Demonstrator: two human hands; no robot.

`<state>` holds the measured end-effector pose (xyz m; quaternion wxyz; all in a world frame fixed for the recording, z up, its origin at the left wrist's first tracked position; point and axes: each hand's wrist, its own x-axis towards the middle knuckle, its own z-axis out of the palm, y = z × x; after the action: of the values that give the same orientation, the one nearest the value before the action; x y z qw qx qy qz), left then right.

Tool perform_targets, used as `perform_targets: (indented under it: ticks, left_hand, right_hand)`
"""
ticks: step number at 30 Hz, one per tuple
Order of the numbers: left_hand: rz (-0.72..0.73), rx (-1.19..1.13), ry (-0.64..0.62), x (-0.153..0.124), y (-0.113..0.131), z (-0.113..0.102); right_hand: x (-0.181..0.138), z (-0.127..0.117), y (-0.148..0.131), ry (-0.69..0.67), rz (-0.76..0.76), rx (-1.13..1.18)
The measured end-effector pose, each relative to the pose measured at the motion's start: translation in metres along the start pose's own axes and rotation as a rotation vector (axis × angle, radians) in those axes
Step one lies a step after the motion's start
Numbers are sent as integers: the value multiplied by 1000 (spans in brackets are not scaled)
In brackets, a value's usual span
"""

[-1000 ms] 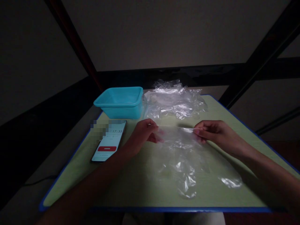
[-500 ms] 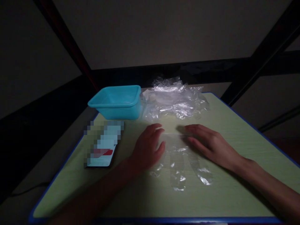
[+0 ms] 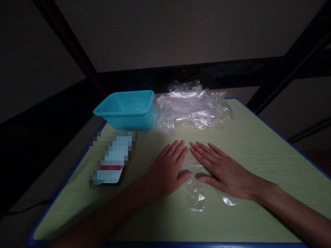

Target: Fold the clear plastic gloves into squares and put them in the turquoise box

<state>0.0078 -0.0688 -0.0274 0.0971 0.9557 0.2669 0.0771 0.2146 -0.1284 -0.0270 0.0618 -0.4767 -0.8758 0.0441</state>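
Both my hands lie flat, palms down, on thin clear plastic (image 3: 196,194) with long finger-like strips pointing towards me; it looks like a disposable glove, though my hands cover much of it. My left hand (image 3: 169,168) rests over its left part, fingers stretched and slightly apart. On the right part lies my right hand (image 3: 223,168), open, with its fingertips close to those of the left. The two thumbs point at each other across the plastic. Neither hand grips anything.
A blue plastic basin (image 3: 126,113) stands at the table's far left. Beside it is a heap of crumpled clear plastic (image 3: 193,108). A phone (image 3: 113,158), partly pixelated, lies on the left of the green table (image 3: 269,206), which has a blue edge.
My hands have come down from a blurred, half-curled pose to lie flat on the clear plastic, fingers straightened and closer together. They now cover more of it.
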Motion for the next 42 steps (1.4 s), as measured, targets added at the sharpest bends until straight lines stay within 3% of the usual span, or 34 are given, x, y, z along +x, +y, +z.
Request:
perform_targets:
  ticks: [7,13,16,24,32,37,42]
  left_hand:
    - [-44,-270,100,-2,-4,1]
    - [-287,-644,502,-4,-13,0]
    - [-308,-692,601,-1,-14,-3]
    - [-339,-733,654,3,-16,-4]
    - [-356,-757,700,4,-18,-7]
    - [-358,-750,720,5,-21,-7]
    - [-379,-714,733,4,-23,-8]
  right_hand:
    - [-2,-6,4,64,-30,154]
    - [0,-15,19,94,-105,285]
    - [1,-16,22,70,-95,307]
    - [2,-21,22,107,-60,253]
    - [-9,-30,26,158,94,176]
    - [-14,-37,20,147,230,366]
    - [-14,-41,9,11,98,650]
